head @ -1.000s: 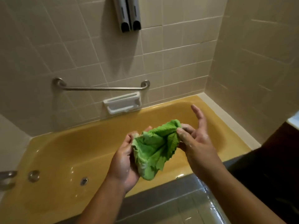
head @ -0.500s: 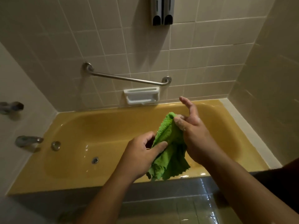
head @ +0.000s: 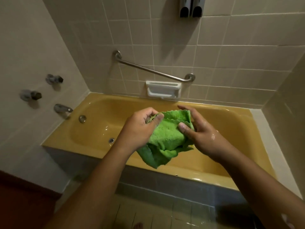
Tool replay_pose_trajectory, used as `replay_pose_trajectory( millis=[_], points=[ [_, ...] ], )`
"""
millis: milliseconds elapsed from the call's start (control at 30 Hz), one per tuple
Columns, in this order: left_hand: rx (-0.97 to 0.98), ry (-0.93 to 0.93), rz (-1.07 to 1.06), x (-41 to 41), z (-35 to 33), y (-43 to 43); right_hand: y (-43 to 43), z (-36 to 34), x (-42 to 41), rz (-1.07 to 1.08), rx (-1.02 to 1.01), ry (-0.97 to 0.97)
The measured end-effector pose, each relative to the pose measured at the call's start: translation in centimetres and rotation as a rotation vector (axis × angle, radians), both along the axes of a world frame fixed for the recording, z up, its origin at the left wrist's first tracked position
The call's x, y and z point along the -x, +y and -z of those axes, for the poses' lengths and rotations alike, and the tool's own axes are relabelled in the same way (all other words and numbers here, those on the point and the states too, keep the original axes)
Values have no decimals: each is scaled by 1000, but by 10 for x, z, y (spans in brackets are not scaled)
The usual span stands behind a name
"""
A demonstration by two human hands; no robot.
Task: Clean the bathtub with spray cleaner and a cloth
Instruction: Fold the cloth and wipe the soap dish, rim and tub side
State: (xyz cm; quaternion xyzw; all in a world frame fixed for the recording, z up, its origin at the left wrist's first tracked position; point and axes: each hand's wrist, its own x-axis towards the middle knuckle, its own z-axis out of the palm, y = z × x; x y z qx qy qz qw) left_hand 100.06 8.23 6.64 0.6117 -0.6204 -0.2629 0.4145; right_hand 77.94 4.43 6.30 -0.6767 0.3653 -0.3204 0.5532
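Left hand (head: 138,128), right hand (head: 200,134) gripping cloth (head: 166,138)

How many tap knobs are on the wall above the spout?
2. The upper knob is on the left wall; the lower knob sits further left, both above the spout. None seems hidden.

Both forearms reach forward, left hand (head: 138,129) and right hand (head: 202,135) pinching with curled fingers (right one wet).
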Motion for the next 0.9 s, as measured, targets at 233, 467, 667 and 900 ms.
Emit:
replay_pose_trajectory(
  millis=[233, 467, 667, 900],
  points=[
    [-250, -199, 31, 12, 25, 46, 14, -5, -12, 81, -4, -163],
    [-311, -34, -182, 6, 48, 66, 3, -3, 5, -216, 203, 331],
    [-346, 391, 28, -5, 48, 72, -2, -9, 21, -150, 172, 138],
    [-304, 594, -124, 6, 54, 57, 2, -5, 17, -255, 148, 241]
  ],
)
